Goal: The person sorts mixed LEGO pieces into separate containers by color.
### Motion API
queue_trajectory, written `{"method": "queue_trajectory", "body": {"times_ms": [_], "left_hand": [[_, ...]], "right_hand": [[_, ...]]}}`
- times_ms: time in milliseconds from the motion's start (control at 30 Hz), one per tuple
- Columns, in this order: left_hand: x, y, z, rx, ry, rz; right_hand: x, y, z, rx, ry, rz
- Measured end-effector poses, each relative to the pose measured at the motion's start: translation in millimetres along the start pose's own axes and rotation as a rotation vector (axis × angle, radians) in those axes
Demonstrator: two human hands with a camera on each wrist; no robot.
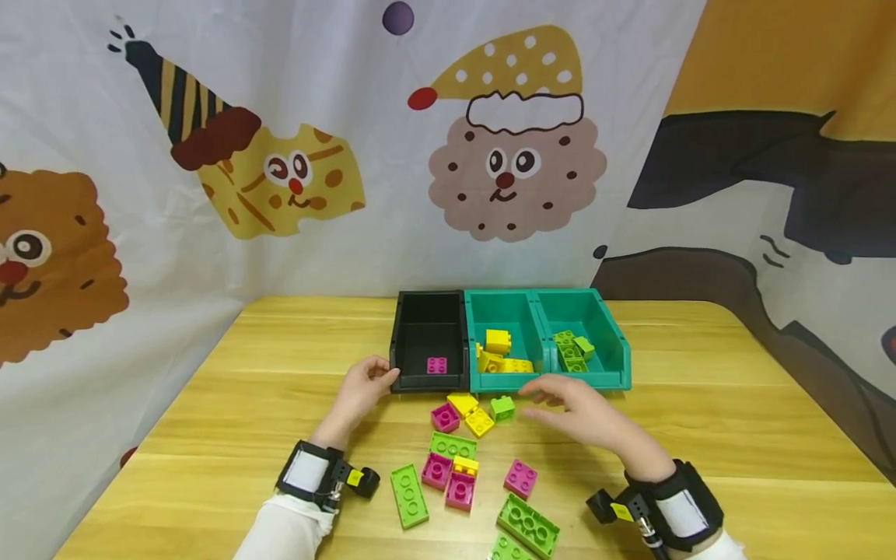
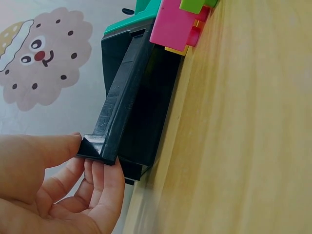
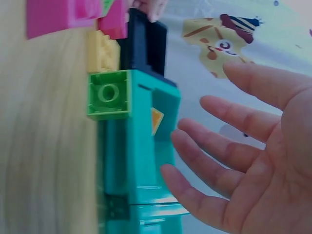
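Observation:
My left hand (image 1: 365, 385) pinches the front left corner of a black bin (image 1: 428, 311); in the left wrist view thumb and fingers sit on either side of its rim (image 2: 97, 146). One magenta brick (image 1: 437, 365) lies inside that bin. With fingers spread and nothing in them, my right hand (image 1: 577, 408) hovers by the front of two joined teal bins (image 1: 584, 379). Nearest to it on the table is a small green brick (image 1: 502, 408), whose hollow underside shows in the right wrist view. Yellow bricks (image 1: 498, 342) fill part of the middle bin, green bricks (image 1: 570, 354) the right one.
Between my forearms lie loose bricks: a long green brick (image 1: 409, 495), a magenta brick (image 1: 520, 478), another green brick (image 1: 528, 525) and a cluster with yellow pieces (image 1: 479, 422). Behind the wooden table (image 1: 280, 365) hangs a cartoon-printed cloth (image 1: 392, 257).

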State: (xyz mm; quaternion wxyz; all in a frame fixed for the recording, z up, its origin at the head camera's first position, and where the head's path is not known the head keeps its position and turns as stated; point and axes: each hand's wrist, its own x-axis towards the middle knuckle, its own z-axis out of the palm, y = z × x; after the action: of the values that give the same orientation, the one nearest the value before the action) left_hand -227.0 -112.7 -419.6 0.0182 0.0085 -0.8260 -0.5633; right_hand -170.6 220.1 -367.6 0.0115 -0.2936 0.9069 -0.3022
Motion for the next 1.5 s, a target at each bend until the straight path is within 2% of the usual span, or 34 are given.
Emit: {"method": "queue_trajectory", "body": {"times_ms": [100, 233, 467, 700, 833, 1200, 1500], "left_hand": [[-0.6, 1.0, -0.7, -0.006, -0.001, 0.006], [-0.5, 2.4, -1.5, -0.012, -0.002, 0.011], [-0.4, 1.6, -0.9, -0.007, -0.008, -0.003], [-0.7, 1.7, -0.4, -0.017, -0.01, -0.012], [-0.6, 1.5, -0.5, -0.016, -0.009, -0.011], [0.1, 0.3, -0.4, -0.011, -0.009, -0.021], [-0.4, 0.6, -0.4, -0.017, -0.008, -0.012]], "right_hand": [[-3, -6, -4, 0.035, -0.024, -0.01], [-6, -17, -3, 0.052, -0.136, -0.007], [-11, -40, 10, -0.07, -0.365, -0.01], [-14, -55, 16, -0.085, -0.525, 0.131], [-15, -58, 22, -0.088, -0.556, 0.165], [-13, -56, 34, -0.132, -0.561, 0.163], [-11, -52, 38, -0.133, -0.522, 0.101]]}}
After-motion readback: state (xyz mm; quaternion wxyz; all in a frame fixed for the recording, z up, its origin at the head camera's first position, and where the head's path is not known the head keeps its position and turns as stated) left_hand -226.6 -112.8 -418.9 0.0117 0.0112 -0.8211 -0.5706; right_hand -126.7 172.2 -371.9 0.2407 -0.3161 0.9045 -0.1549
